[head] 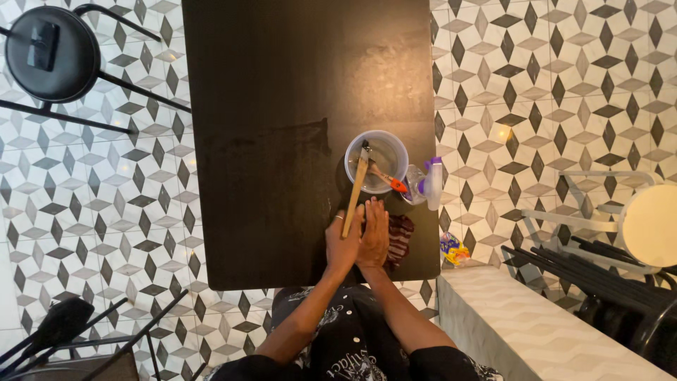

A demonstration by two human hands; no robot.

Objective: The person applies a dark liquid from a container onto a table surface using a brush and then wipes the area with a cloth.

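My left hand (343, 245) grips the lower end of a long wooden-handled brush (355, 189), whose bristle end rests on the rim of a clear plastic bowl (395, 143). A small red-handled brush (389, 180) also lies in the bowl. Beside the left hand, my right hand (374, 236) lies flat with fingers together on a dark red cloth (402, 237) near the table's front edge. All of this sits on a dark rectangular table (275, 106).
A clear spray bottle with a purple-and-white head (427, 185) lies on the table right of the bowl. A black stool (51, 53) stands at the far left, a white chair (645, 222) and a pale ledge (536, 324) on the right. A colourful packet (452, 248) lies on the patterned tile floor.
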